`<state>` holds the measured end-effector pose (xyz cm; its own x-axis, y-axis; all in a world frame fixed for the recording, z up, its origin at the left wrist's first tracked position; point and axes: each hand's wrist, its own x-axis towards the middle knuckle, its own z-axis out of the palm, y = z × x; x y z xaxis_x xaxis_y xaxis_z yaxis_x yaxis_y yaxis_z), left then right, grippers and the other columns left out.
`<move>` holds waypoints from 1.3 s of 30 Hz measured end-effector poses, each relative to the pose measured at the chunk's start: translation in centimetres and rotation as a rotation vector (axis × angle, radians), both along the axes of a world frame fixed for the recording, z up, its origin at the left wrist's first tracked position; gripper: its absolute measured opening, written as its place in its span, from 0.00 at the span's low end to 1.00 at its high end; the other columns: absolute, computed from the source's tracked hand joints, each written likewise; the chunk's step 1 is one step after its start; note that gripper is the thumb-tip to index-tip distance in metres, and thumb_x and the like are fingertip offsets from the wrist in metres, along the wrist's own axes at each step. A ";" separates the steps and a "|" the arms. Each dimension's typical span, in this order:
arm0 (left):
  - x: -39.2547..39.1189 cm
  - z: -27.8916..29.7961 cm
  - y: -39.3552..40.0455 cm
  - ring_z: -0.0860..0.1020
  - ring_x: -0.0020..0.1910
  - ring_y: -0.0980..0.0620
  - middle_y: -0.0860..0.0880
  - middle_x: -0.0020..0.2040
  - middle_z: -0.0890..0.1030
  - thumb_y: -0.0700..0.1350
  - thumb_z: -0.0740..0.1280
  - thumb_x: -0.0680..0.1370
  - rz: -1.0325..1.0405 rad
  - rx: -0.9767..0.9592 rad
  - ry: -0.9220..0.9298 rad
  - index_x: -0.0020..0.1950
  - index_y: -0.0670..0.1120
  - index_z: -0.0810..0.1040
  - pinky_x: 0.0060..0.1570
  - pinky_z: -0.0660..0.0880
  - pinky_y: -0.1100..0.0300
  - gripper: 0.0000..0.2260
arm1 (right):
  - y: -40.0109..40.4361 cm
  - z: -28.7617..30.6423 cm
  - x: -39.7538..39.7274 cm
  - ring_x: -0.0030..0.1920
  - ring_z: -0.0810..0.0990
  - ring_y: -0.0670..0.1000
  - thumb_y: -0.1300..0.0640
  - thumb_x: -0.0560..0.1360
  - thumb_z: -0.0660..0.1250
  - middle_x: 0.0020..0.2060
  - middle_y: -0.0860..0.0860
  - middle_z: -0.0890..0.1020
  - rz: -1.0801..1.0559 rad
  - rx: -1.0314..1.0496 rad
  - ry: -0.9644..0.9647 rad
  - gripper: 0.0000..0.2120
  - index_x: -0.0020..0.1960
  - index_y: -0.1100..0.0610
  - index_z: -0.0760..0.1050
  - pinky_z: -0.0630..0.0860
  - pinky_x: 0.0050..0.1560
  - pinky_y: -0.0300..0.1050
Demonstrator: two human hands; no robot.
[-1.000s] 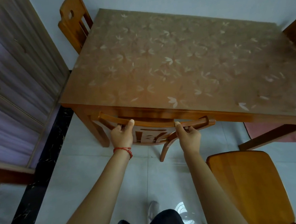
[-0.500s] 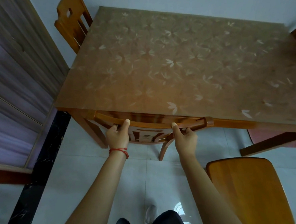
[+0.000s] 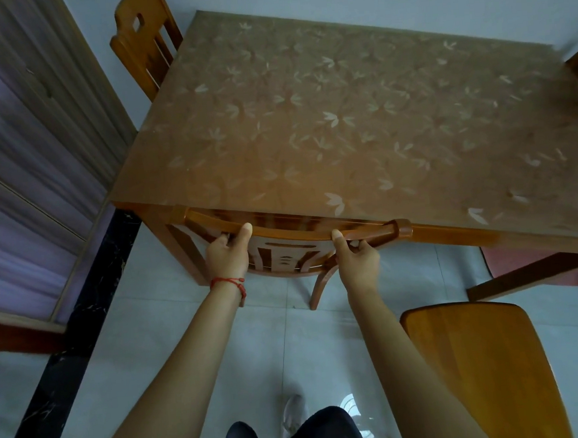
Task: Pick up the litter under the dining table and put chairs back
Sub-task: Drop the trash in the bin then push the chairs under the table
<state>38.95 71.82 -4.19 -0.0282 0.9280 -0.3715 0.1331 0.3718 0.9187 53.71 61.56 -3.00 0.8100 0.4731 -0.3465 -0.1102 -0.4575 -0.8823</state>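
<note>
The left hand (image 3: 227,255) and the right hand (image 3: 357,260) both grip the top rail of the chair (image 3: 292,234), fingers curled around it, thumbs on top; the chair sits pushed under the dining table (image 3: 326,130); a second chair (image 3: 486,369) stands just right of the arms; a third chair (image 3: 145,40) waits at the far left corner; a cabinet (image 3: 19,152) lines the left side.

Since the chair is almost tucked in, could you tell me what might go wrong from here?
Both the left hand and the right hand grip the chair's top rail, which sits right at the table edge. Pushing further could pinch the thumbs between rail and edge. The rail might also knock the table's wood. A second chair stands close on the right, so stepping back could bump it.
</note>
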 end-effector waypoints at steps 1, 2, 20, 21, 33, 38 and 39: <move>-0.2 0.2 0.0 0.78 0.48 0.44 0.50 0.36 0.78 0.52 0.69 0.72 -0.013 -0.001 0.013 0.33 0.48 0.75 0.55 0.75 0.45 0.11 | -0.2 0.1 -0.1 0.42 0.79 0.52 0.48 0.73 0.67 0.39 0.54 0.81 0.009 0.000 0.003 0.18 0.49 0.64 0.76 0.72 0.38 0.40; -0.5 0.4 -0.1 0.78 0.48 0.44 0.51 0.36 0.77 0.52 0.69 0.72 -0.029 -0.001 0.024 0.34 0.48 0.75 0.56 0.75 0.45 0.11 | -0.4 0.3 -0.2 0.43 0.79 0.52 0.49 0.74 0.66 0.40 0.53 0.81 0.023 -0.004 0.004 0.17 0.49 0.64 0.76 0.72 0.39 0.40; -8.2 1.0 -9.4 0.59 0.72 0.45 0.44 0.73 0.63 0.52 0.61 0.77 -0.844 0.579 0.640 0.72 0.44 0.62 0.70 0.58 0.51 0.25 | -14.5 0.6 -8.7 0.73 0.60 0.54 0.44 0.77 0.57 0.74 0.53 0.61 0.286 -0.431 -0.516 0.29 0.73 0.56 0.57 0.61 0.70 0.52; -8.4 1.1 -10.1 0.58 0.72 0.45 0.44 0.73 0.62 0.52 0.60 0.77 -0.891 0.612 0.672 0.72 0.44 0.61 0.70 0.56 0.51 0.25 | -15.5 0.6 -9.4 0.73 0.59 0.53 0.43 0.77 0.57 0.74 0.53 0.61 0.267 -0.454 -0.535 0.29 0.73 0.56 0.57 0.61 0.70 0.52; -7.5 2.1 -19.9 0.56 0.73 0.47 0.45 0.73 0.62 0.54 0.57 0.78 -1.319 0.968 0.651 0.72 0.44 0.61 0.69 0.54 0.52 0.25 | -28.1 1.4 -15.6 0.74 0.59 0.55 0.43 0.77 0.56 0.74 0.53 0.61 -0.072 -0.586 -0.503 0.28 0.73 0.55 0.59 0.59 0.72 0.56; -5.4 2.5 -25.1 0.60 0.72 0.43 0.42 0.71 0.65 0.54 0.58 0.77 -1.497 1.066 0.565 0.71 0.42 0.63 0.69 0.57 0.49 0.26 | -34.0 1.5 -17.0 0.72 0.61 0.56 0.43 0.77 0.57 0.73 0.54 0.63 -0.260 -0.628 -0.492 0.28 0.72 0.55 0.60 0.60 0.71 0.54; -5.0 2.5 -26.3 0.60 0.71 0.42 0.41 0.71 0.65 0.54 0.58 0.77 -1.534 1.090 0.546 0.70 0.41 0.63 0.68 0.58 0.49 0.25 | -35.3 1.4 -17.3 0.72 0.61 0.56 0.43 0.77 0.57 0.73 0.54 0.63 -0.301 -0.631 -0.484 0.27 0.72 0.55 0.61 0.60 0.71 0.54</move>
